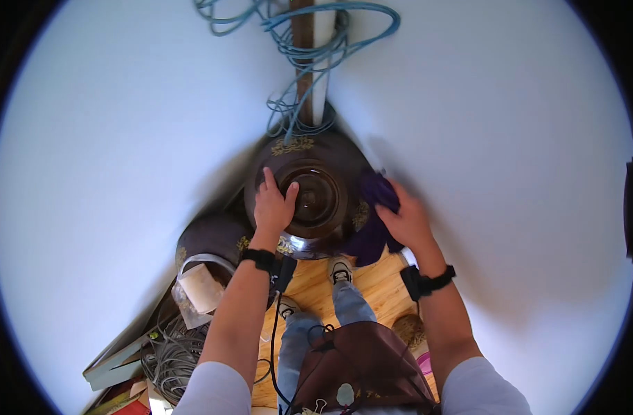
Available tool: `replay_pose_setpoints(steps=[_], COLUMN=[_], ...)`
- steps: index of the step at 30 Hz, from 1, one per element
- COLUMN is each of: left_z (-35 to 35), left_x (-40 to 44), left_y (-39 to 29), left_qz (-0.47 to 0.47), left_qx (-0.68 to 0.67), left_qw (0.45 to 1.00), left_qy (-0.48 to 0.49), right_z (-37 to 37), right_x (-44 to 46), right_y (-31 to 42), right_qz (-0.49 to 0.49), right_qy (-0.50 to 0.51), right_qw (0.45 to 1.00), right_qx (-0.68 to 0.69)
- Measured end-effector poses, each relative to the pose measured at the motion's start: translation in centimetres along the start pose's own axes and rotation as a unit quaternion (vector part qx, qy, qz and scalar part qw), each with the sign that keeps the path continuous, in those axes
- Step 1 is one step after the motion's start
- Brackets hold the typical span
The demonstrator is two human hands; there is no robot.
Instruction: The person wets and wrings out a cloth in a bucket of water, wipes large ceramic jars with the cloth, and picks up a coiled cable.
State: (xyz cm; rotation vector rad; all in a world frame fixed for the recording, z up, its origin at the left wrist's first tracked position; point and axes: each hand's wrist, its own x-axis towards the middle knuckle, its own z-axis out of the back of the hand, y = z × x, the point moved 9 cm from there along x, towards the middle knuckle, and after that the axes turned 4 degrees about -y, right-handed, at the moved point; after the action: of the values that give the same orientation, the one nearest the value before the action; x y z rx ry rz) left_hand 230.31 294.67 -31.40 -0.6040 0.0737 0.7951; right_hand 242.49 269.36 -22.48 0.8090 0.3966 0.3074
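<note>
A large dark brown glazed jar (261,190) with gold floral patterns stands in the corner, its round top with a raised ring facing me. My left hand (273,205) rests on the near left of that top, fingers spread and thumb apart. On the jar's right side, my right hand (408,220) grips a dark purple cloth (372,242), which hangs down over the jar's flank. Part of the cloth is bunched between thumb and fingers.
Blue cable coils (309,52) hang on a post behind the jar. At the left stand a second dark jar (209,235), a paper roll (202,287) and a grey cable bundle (178,356). White walls (503,138) close in on both sides. Wooden flooring (309,277) lies below.
</note>
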Motion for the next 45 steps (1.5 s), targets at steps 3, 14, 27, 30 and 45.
replay_pose_setpoints(steps=[3, 14, 27, 30, 45], left_z=[0.3, 0.0, 0.3, 0.3, 3.2], left_x=[-0.8, -0.4, -0.9, -1.0, -13.5], left_y=[-1.0, -1.1, -1.7, -1.5, 5.3], left_qz=[0.011, 0.018, -0.006, -0.009, 0.01], left_qx=[0.059, 0.121, 0.129, 0.139, -0.283], left_qw=[0.996, 0.986, 0.981, 0.979, 0.959], left_qy=[-0.067, -0.118, -0.145, -0.149, -0.003], right_z=[-4.8, -12.5, -11.8, -16.0, -10.7], right_x=[4.7, 13.1, -6.8, -12.2, -15.9], right_y=[2.5, -0.4, -12.7, -12.1, -4.2], right_qz=[0.162, 0.101, -0.144, -0.182, -0.155], right_qy=[-0.024, -0.036, -0.183, -0.172, 0.002], right_qw=[0.984, 0.972, 0.963, 0.966, 0.948], right_qx=[0.073, -0.21, -0.134, -0.067, 0.278])
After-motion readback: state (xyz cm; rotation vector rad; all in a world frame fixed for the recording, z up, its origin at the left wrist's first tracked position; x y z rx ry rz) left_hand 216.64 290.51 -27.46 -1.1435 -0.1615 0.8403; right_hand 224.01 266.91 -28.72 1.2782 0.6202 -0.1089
